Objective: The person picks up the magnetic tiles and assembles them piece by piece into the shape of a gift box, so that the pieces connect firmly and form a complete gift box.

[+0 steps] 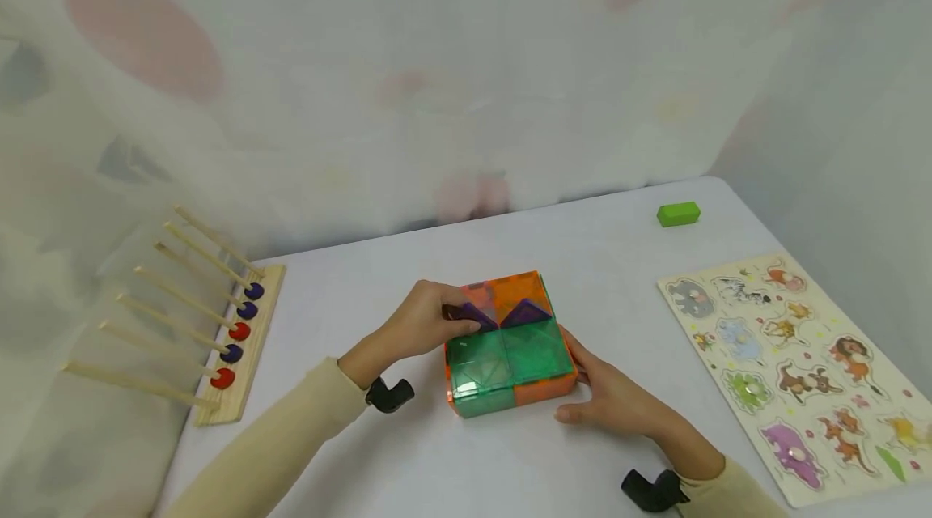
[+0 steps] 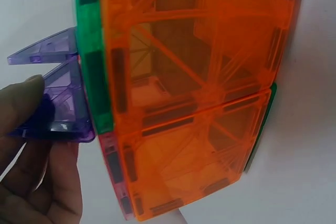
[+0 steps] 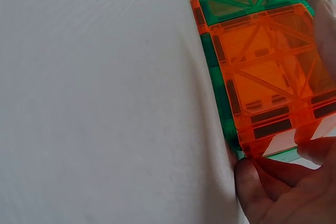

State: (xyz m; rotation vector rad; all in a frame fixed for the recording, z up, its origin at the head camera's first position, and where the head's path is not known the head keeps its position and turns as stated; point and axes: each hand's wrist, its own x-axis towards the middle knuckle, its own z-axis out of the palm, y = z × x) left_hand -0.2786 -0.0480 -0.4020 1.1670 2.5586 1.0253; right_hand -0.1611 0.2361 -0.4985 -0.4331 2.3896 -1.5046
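Note:
A low box of translucent magnetic tiles stands on the table, with green, orange and pinkish-red squares on top and orange and green walls. My left hand is at its top left, pinching a purple triangle tile between thumb and fingers, with the tile's edge right at the box top. Beside it a second purple triangle tile stands up from the top. Along the box's right wall rest the fingers of my right hand, its thumb apart from the wall. In the right wrist view, fingertips meet the orange corner.
On the left stands a wooden peg board with tall pegs and several red and dark blue beads. An animal puzzle board lies at the right. A green block sits near the back right edge, and a draped cloth rises behind the table.

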